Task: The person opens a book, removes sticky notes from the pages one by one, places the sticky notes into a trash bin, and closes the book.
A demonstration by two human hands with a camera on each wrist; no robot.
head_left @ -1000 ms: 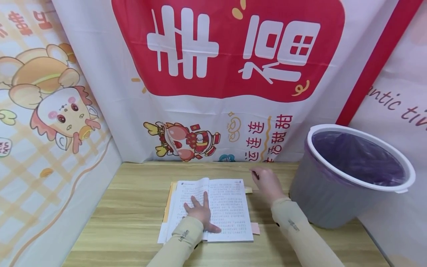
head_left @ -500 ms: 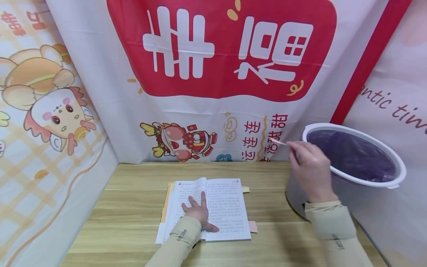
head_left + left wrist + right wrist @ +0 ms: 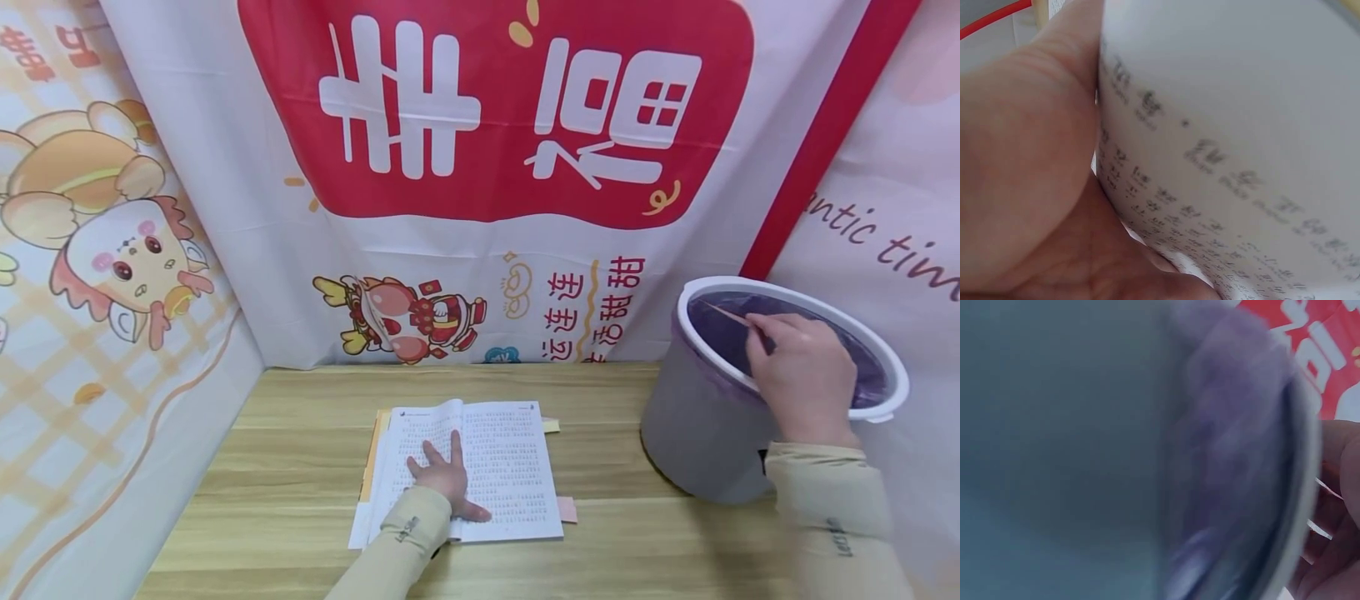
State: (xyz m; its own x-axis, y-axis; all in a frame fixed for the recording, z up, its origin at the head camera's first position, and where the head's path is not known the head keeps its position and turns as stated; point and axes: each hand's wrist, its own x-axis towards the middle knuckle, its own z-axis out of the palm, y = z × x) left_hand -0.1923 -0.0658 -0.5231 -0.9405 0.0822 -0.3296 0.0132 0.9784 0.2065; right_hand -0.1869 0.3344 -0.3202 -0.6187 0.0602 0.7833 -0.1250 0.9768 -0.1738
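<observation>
My left hand [image 3: 442, 482] lies with spread fingers on an open book [image 3: 510, 467], pressing near the inner fold. In the left wrist view the palm [image 3: 1022, 156] is right against a curved printed page [image 3: 1229, 94]. Over the mouth of a grey trash bin [image 3: 697, 442], my right hand [image 3: 806, 375] pinches a thin pinkish strip [image 3: 723, 313] between thumb and fingers. The strip points left, across the purple liner [image 3: 712, 327]. In the right wrist view the hand [image 3: 1341, 537] shows beside the blurred bin rim [image 3: 1310, 469].
A yellow tab [image 3: 551, 426] and a pink tab [image 3: 567, 509] stick out from the book's right edge. The bin stands at the right of the wooden table [image 3: 300, 450]. Printed cloth [image 3: 285, 275] hangs behind the table.
My right hand has moved from beside the book's upper right to over the bin, carrying the pinkish strip. The left hand has stayed on the book.
</observation>
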